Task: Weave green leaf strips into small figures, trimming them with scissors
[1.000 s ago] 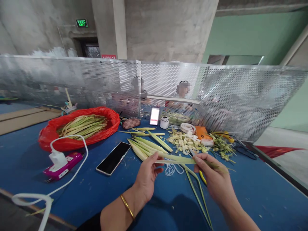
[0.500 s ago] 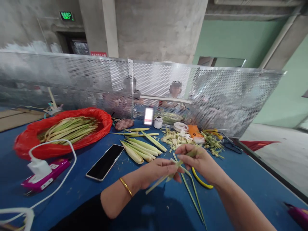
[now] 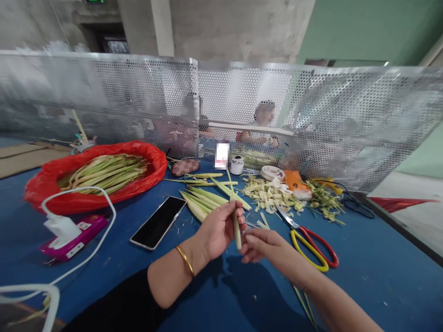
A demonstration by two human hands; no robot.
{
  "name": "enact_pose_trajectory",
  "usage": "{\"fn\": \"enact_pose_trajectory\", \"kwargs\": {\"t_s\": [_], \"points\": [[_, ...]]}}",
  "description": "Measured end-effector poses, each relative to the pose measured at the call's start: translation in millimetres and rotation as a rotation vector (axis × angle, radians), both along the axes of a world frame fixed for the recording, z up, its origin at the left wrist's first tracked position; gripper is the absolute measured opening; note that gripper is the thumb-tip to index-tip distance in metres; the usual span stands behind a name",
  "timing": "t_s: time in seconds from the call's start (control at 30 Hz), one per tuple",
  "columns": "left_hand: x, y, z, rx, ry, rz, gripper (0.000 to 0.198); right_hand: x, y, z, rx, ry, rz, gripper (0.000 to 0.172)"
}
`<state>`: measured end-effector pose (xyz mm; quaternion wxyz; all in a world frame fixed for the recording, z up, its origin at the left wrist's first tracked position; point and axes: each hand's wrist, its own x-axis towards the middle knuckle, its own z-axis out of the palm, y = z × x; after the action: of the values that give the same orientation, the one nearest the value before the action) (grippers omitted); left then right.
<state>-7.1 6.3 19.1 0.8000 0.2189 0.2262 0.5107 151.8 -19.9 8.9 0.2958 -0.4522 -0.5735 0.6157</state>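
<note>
Worktop (image 3: 374, 286): blue, spread across the lower frame before a perforated screen (image 3: 328, 92).
Left hand (image 3: 218, 233): centre of the frame, thumb and curled fingers pinching a strip.
Strip (image 3: 237, 230): pale green, nearly upright in the picture, its wider end lowest.
Right hand (image 3: 261, 244): just right of the strip's lower end, fingers loosely bent; whether they pinch anything, cannot tell.
Scissors (image 3: 313, 249): right of centre, red and yellow handles, on the worktop.
Leaves (image 3: 197, 205): centre, partly behind the left hand.
Trimmings (image 3: 268, 194): heaped right of the leaves.
Phone (image 3: 159, 223): left of centre, screen dark.
Red bag (image 3: 157, 163): left of the frame, holding stalks (image 3: 107, 173).
Power strip (image 3: 92, 226): lower left, white plug (image 3: 62, 230) in it.
</note>
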Motion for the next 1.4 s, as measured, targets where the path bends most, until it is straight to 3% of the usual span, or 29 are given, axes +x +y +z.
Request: {"fn": "enact_pose_trajectory", "kwargs": {"t_s": [0.1, 0.3, 0.53, 0.77, 1.17, 1.4], "points": [[-1.7, 1.9, -0.2, 0.028, 0.014, 0.063, 0.016, -9.9, -5.6, -4.4, -0.021, -0.015, 0.027, 0.031], [3.8, -3.4, -6.5, 0.052, 0.07, 0.021, 0.013, -14.4, -4.8, -11.3, -0.043, 0.086, -0.075, 0.022], [3.6, -3.7, -9.2, 0.207, 0.169, 0.126, 0.015, -15.3, -7.8, -9.8, -0.115, 0.134, -0.091, 0.03], [3.4, -3.8, -11.0, 0.252, 0.299, 0.199, 0.014, -14.9, -11.7, -4.9, -0.218, 0.302, -0.08, 0.032], [7.6, -7.7, -9.4, 0.233, 0.315, 0.143, 0.011, -17.3, -6.6, -15.6, -0.152, 0.172, -0.169, 0.044], [1.5, 0.0, -1.5, 0.169, 0.283, 0.219, 0.012, -23.2, -11.6, -16.6, -0.157, 0.095, -0.107, 0.044]]}}
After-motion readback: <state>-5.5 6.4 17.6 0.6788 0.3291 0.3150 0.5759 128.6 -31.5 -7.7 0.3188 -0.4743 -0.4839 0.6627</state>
